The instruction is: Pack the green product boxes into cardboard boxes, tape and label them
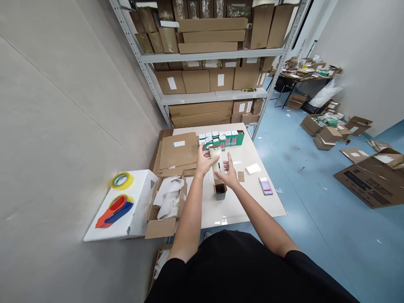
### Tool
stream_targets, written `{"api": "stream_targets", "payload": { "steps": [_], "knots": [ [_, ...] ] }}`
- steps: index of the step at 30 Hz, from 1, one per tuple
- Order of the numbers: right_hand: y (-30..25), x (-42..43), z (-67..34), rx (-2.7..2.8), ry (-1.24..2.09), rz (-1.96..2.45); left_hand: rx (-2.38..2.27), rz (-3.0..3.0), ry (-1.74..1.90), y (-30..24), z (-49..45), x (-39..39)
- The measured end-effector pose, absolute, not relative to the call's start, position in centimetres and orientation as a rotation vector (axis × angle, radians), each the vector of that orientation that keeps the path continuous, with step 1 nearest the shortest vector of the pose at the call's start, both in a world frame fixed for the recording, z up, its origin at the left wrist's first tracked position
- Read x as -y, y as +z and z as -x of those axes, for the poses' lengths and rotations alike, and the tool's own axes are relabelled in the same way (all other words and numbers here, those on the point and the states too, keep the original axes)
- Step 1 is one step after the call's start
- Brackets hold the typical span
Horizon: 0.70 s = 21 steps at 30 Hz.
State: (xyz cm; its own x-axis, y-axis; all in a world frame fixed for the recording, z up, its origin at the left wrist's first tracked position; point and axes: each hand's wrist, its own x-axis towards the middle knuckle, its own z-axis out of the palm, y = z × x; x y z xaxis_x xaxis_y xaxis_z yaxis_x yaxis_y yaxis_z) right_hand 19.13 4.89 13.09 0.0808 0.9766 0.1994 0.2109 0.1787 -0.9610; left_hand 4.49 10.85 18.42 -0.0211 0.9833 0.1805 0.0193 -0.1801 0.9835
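Both my hands hold a pale cylindrical bottle (217,162) above the white table (249,206). My left hand (203,162) grips its upper part from the left, fingers curled round it. My right hand (230,174) cups its lower right side. Just below the bottle stands a small open green-and-brown carton (220,190). Behind it, a row of several green-and-white cartons (222,138) lines the table's far edge.
Flattened cardboard (178,153) lies at the table's left. An open box of white packing (167,202), tape rolls (121,181) and a phone (266,186) sit nearby. A metal shelf rack (214,54) of boxes stands behind; loose cartons (369,181) litter the blue floor.
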Motion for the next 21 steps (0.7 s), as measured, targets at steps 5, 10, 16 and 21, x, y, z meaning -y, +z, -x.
{"api": "stream_targets", "payload": {
  "steps": [5, 10, 16, 21],
  "knots": [
    [11.3, -4.6, -19.5, 1.306, 0.91, 1.32, -1.42, -1.402, 1.298, 18.0, -3.4, -10.6],
    [8.6, -4.1, -19.2, 1.307, 0.937, 1.37, -1.35, -1.584, 1.02, 17.9, -2.9, -11.4],
    [4.6, -4.6, -20.6, 1.432, 1.065, 1.37, -1.494, -1.551, 0.886, 15.5, -4.1, -11.3],
    [-0.9, -4.8, -23.4, 1.347, 1.206, 1.654, -1.671, -1.686, 0.783, 12.7, -4.1, -10.0]
  ]
}}
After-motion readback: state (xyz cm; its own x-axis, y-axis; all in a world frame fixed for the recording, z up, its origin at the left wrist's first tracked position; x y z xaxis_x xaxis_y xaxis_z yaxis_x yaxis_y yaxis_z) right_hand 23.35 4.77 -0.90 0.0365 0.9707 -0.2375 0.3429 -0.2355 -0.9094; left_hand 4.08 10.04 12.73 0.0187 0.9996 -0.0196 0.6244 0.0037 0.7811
